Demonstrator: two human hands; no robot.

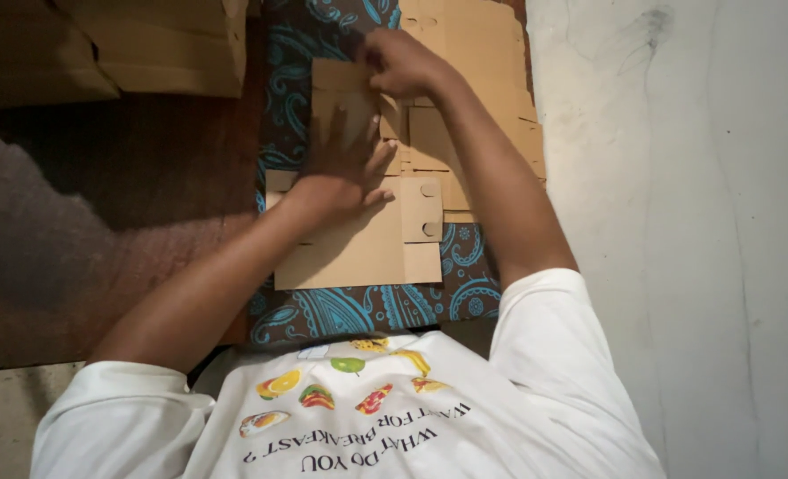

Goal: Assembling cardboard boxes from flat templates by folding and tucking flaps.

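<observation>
Here I see my left hand (345, 164) spread flat, fingers open, pressing the die-cut cardboard blank (358, 248) onto the blue paisley cloth (367, 306). My right hand (403, 64) pinches its far flap (341, 75); I judge the folding barely begun, most panels lying flat

Dark brown floor (145, 168) under a blue paisley cloth (367, 306), flat cardboard blank (358, 253) on top.
</observation>
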